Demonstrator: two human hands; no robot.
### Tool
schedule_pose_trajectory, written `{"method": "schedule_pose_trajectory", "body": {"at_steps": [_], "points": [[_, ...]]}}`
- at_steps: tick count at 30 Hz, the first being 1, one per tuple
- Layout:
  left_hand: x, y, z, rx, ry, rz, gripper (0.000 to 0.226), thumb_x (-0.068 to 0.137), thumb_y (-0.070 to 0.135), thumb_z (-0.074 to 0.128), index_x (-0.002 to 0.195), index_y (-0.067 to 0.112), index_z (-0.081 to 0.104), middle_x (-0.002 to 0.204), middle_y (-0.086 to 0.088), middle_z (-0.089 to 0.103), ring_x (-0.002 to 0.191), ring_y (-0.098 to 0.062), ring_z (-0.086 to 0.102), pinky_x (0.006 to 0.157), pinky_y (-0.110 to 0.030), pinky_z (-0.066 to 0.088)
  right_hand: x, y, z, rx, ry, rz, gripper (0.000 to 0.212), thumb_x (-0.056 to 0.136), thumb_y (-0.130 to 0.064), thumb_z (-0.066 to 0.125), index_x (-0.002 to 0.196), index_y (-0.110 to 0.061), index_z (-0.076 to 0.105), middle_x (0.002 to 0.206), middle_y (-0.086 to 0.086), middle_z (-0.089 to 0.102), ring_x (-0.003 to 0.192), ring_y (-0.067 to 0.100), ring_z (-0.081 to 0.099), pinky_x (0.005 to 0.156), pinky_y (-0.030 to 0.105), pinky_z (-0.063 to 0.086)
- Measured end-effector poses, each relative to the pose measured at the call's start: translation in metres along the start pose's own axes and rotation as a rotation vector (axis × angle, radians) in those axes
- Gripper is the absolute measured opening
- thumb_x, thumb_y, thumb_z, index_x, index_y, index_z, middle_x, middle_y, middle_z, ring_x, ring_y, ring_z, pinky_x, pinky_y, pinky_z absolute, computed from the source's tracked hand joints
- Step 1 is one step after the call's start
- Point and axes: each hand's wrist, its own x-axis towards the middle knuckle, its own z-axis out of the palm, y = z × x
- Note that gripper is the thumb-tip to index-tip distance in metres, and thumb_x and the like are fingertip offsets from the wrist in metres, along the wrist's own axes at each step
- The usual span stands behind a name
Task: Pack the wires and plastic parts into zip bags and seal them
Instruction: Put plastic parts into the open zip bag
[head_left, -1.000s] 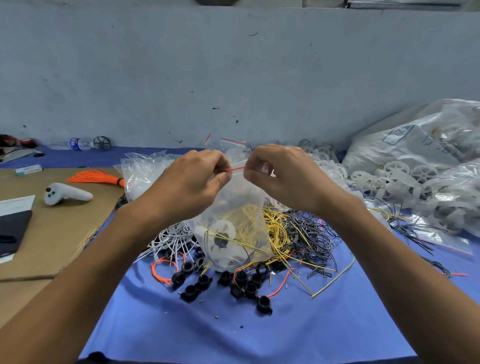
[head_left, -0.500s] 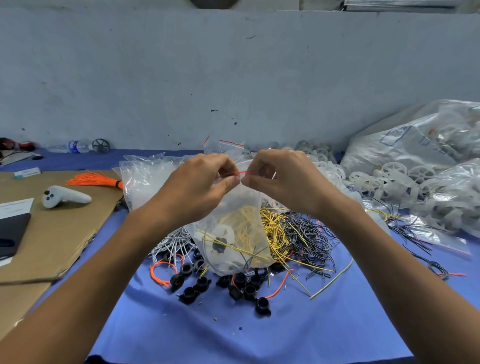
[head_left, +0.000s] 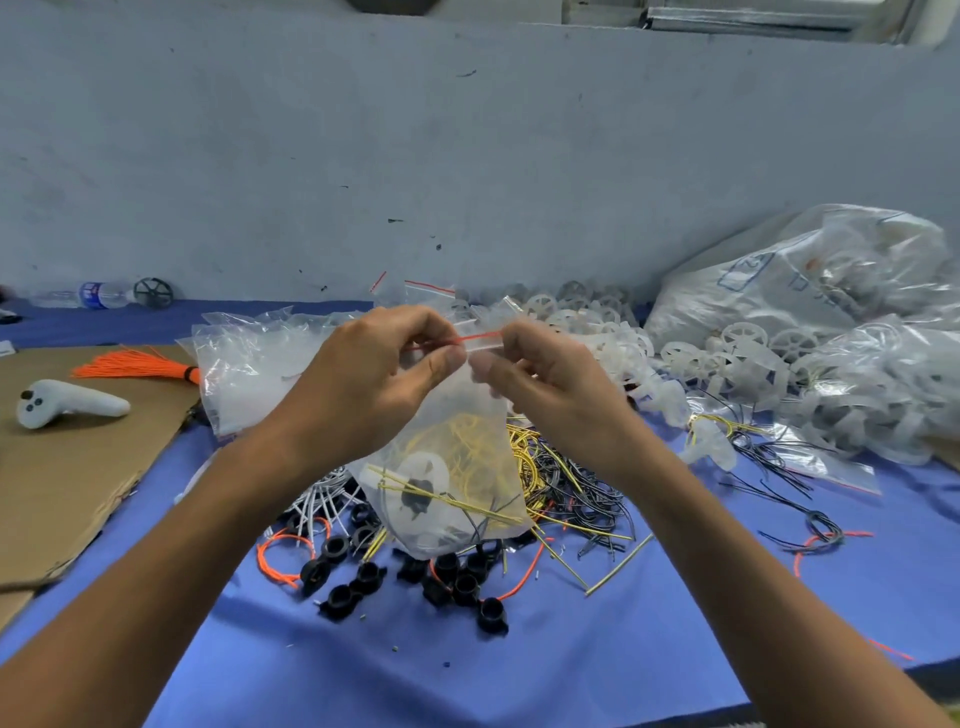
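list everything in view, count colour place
zip bag: one, clear with red strip, held up at centre, yellow wires inside
loose wires: many, yellow and black, on the cloth right of the bag
black parts: many, black, on the cloth below the bag
white wheels: many, white, heaped at back right
empty bags: a pile, clear, left of the held bag
orange bundle: one, orange, on the cardboard
controller: one, white, on the cardboard
bottle: one, clear, far left by the wall
left hand: one, pinches the bag's top edge
right hand: one, pinches the bag's top edge
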Motion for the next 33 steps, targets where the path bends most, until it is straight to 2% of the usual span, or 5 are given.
{"method": "schedule_pose_trajectory", "body": {"at_steps": [5, 16, 25, 29, 33], "points": [[0.006, -0.002, 0.0, -0.056, -0.003, -0.012, 0.023, 0.089, 0.055, 0.063, 0.086, 0.033, 0.065, 0.077, 0.015, 0.066, 0.067, -0.005, 0.058, 0.061, -0.022, 0.044, -0.012, -0.008, -0.008, 0.205, 0.241, -0.024, 0.011, 0.099, -0.012, 0.057, 0.09, -0.01, 0.064, 0.08, 0.007, 0.066, 0.07, 0.008, 0.061, 0.061, 0.012, 0.044], [0.006, 0.017, 0.03, -0.023, 0.031, 0.046, 0.026, 0.079, 0.059, 0.063, 0.077, 0.034, 0.068, 0.071, 0.02, 0.061, 0.073, 0.0, 0.053, 0.064, -0.025, 0.04, -0.091, 0.034, -0.004, -0.012, 0.224, 0.201, 0.027, 0.101, -0.034, 0.048, 0.088, -0.013, 0.059, 0.081, 0.007, 0.063, 0.078, 0.024, 0.059, 0.075, 0.046, 0.049], [-0.021, -0.065, 0.017, -0.041, 0.027, -0.109, 0.041, 0.086, 0.073, 0.055, 0.109, 0.041, 0.067, 0.085, 0.019, 0.067, 0.065, -0.005, 0.064, 0.047, -0.018, 0.049, -0.097, 0.107, -0.182, -0.085, 0.939, 0.449, 0.027, 0.103, -0.029, 0.048, 0.082, -0.019, 0.061, 0.066, -0.003, 0.068, 0.052, 0.005, 0.06, 0.051, 0.026, 0.046], [-0.025, -0.1, 0.017, -0.04, -0.026, -0.183, 0.046, 0.088, 0.07, 0.058, 0.118, 0.036, 0.067, 0.086, 0.014, 0.07, 0.064, -0.008, 0.065, 0.046, -0.018, 0.048, -0.092, 0.158, -0.276, -0.376, 1.033, 0.844, 0.08, 0.092, -0.055, 0.057, 0.148, -0.007, 0.025, 0.143, 0.022, 0.045, 0.125, 0.027, 0.051, 0.105, 0.043, 0.037], [-0.041, -0.12, 0.026, -0.032, -0.071, -0.23, 0.045, 0.09, 0.068, 0.057, 0.119, 0.035, 0.066, 0.086, 0.016, 0.07, 0.066, -0.005, 0.065, 0.047, -0.015, 0.05, -0.125, 0.215, -0.269, -0.572, 0.732, 1.086, 0.079, 0.09, -0.043, 0.063, 0.151, -0.013, 0.022, 0.149, 0.024, 0.039, 0.135, 0.043, 0.039, 0.108, 0.05, 0.037]]}}
